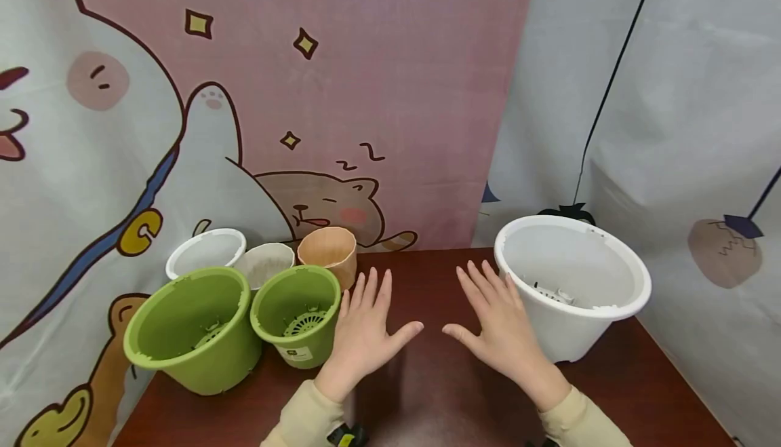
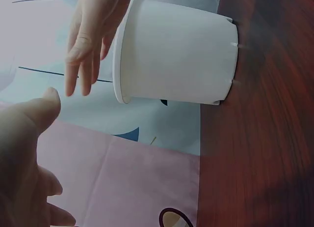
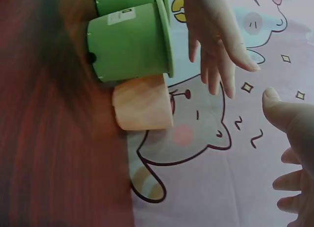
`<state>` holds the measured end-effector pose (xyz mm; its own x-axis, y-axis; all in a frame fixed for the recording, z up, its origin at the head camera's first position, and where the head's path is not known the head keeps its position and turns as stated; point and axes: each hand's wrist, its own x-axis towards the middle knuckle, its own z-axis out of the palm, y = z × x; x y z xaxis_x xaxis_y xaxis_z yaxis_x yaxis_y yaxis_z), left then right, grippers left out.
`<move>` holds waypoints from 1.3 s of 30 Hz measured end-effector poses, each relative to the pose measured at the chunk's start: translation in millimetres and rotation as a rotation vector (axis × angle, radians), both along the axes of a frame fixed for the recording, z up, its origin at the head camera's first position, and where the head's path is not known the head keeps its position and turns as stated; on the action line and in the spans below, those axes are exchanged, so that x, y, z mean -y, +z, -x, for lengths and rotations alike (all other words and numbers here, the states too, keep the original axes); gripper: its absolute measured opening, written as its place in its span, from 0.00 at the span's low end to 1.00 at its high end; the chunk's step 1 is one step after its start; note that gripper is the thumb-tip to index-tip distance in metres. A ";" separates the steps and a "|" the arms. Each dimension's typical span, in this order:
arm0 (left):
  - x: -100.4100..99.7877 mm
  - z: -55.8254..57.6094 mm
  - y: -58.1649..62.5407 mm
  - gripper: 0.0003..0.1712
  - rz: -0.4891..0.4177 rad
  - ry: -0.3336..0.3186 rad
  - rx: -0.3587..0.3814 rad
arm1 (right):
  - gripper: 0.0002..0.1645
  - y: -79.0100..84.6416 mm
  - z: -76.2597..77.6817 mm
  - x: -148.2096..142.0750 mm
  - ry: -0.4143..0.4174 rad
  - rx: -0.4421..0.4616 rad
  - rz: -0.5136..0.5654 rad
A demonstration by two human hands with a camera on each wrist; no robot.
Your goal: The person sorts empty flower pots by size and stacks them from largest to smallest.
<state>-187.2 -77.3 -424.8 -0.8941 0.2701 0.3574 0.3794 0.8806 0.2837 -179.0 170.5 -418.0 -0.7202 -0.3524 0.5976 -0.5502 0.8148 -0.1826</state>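
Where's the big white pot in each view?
Head: big white pot at right on the table, beside the right hand.
Left wrist: top centre, seen side-on, the right hand at its rim.
Right wrist: not in view.
Shared landmark: the dark red table, also.

Counter (image 1: 427,393): dark red-brown wood grain, smooth, slight sheen with faint reflections under the hands. Large white pot (image 1: 570,284): plastic, smooth, semi-matt, rim a bit chipped or crusted. Big green pot (image 1: 192,328) and small green pot (image 1: 297,315): plastic, matt-satin, smooth walls, scuffed rims; small one carries a paper label (image 1: 297,354). Tan pot (image 1: 329,251): matt, faint wood-like streaks, material unclear. Small white pot (image 1: 206,251) and off-white pot (image 1: 265,264): plastic look, dull, dusty inside. Backdrop (image 1: 366,94): printed cloth, matt, fine woven texture, light creases. Sleeves (image 1: 305,420): beige knit cloth, soft, matt.
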 end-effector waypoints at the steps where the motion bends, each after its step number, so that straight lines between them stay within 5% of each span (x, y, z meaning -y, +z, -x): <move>1: -0.9 0.5 0.7 0.57 -0.015 -0.002 -0.006 | 0.55 2.0 0.2 -1.9 0.001 -0.007 0.016; 18: -23.6 11.5 17.0 0.55 -0.257 -0.061 0.022 | 0.47 35.6 0.3 -50.0 -0.119 -0.102 0.181; 39: -59.6 19.9 1.5 0.51 -0.539 -0.119 0.136 | 0.45 42.4 -3.5 -123.9 -0.331 0.007 0.332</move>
